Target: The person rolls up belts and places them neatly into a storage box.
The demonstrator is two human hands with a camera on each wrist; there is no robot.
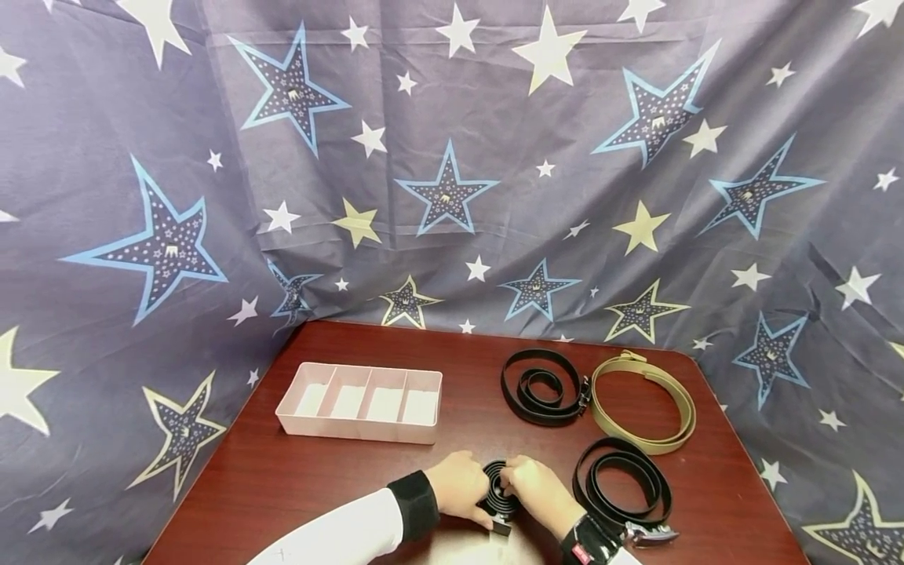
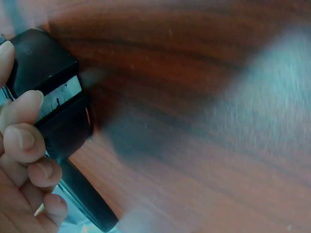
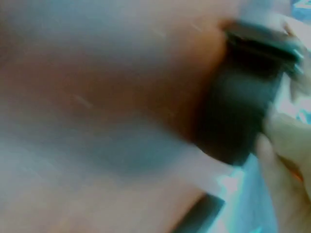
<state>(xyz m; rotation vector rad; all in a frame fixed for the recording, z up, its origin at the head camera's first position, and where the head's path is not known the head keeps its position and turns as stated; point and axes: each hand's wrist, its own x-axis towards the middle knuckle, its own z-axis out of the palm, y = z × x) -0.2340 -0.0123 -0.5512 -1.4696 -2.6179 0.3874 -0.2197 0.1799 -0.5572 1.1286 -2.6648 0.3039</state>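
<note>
A black belt (image 1: 498, 502) is wound into a tight spiral near the front of the table, its metal buckle toward the person. My left hand (image 1: 461, 485) grips the coil from the left, thumb down by the buckle end. From the right, my right hand (image 1: 538, 491) pinches the coil with curled fingers. In the left wrist view, fingers (image 2: 26, 141) lie against the black strap (image 2: 46, 60) and a shiny metal piece. The right wrist view is blurred; there the rolled belt (image 3: 238, 102) stands on edge beside the fingertips.
A pink tray (image 1: 356, 428) with several compartments stands at the left. On the right lie a black belt (image 1: 510, 392) in loose loops, a tan belt (image 1: 688, 408) and another black belt (image 1: 664, 490) with a silver buckle, close to the right forearm. Star-patterned cloth (image 1: 452, 259) hangs behind the table.
</note>
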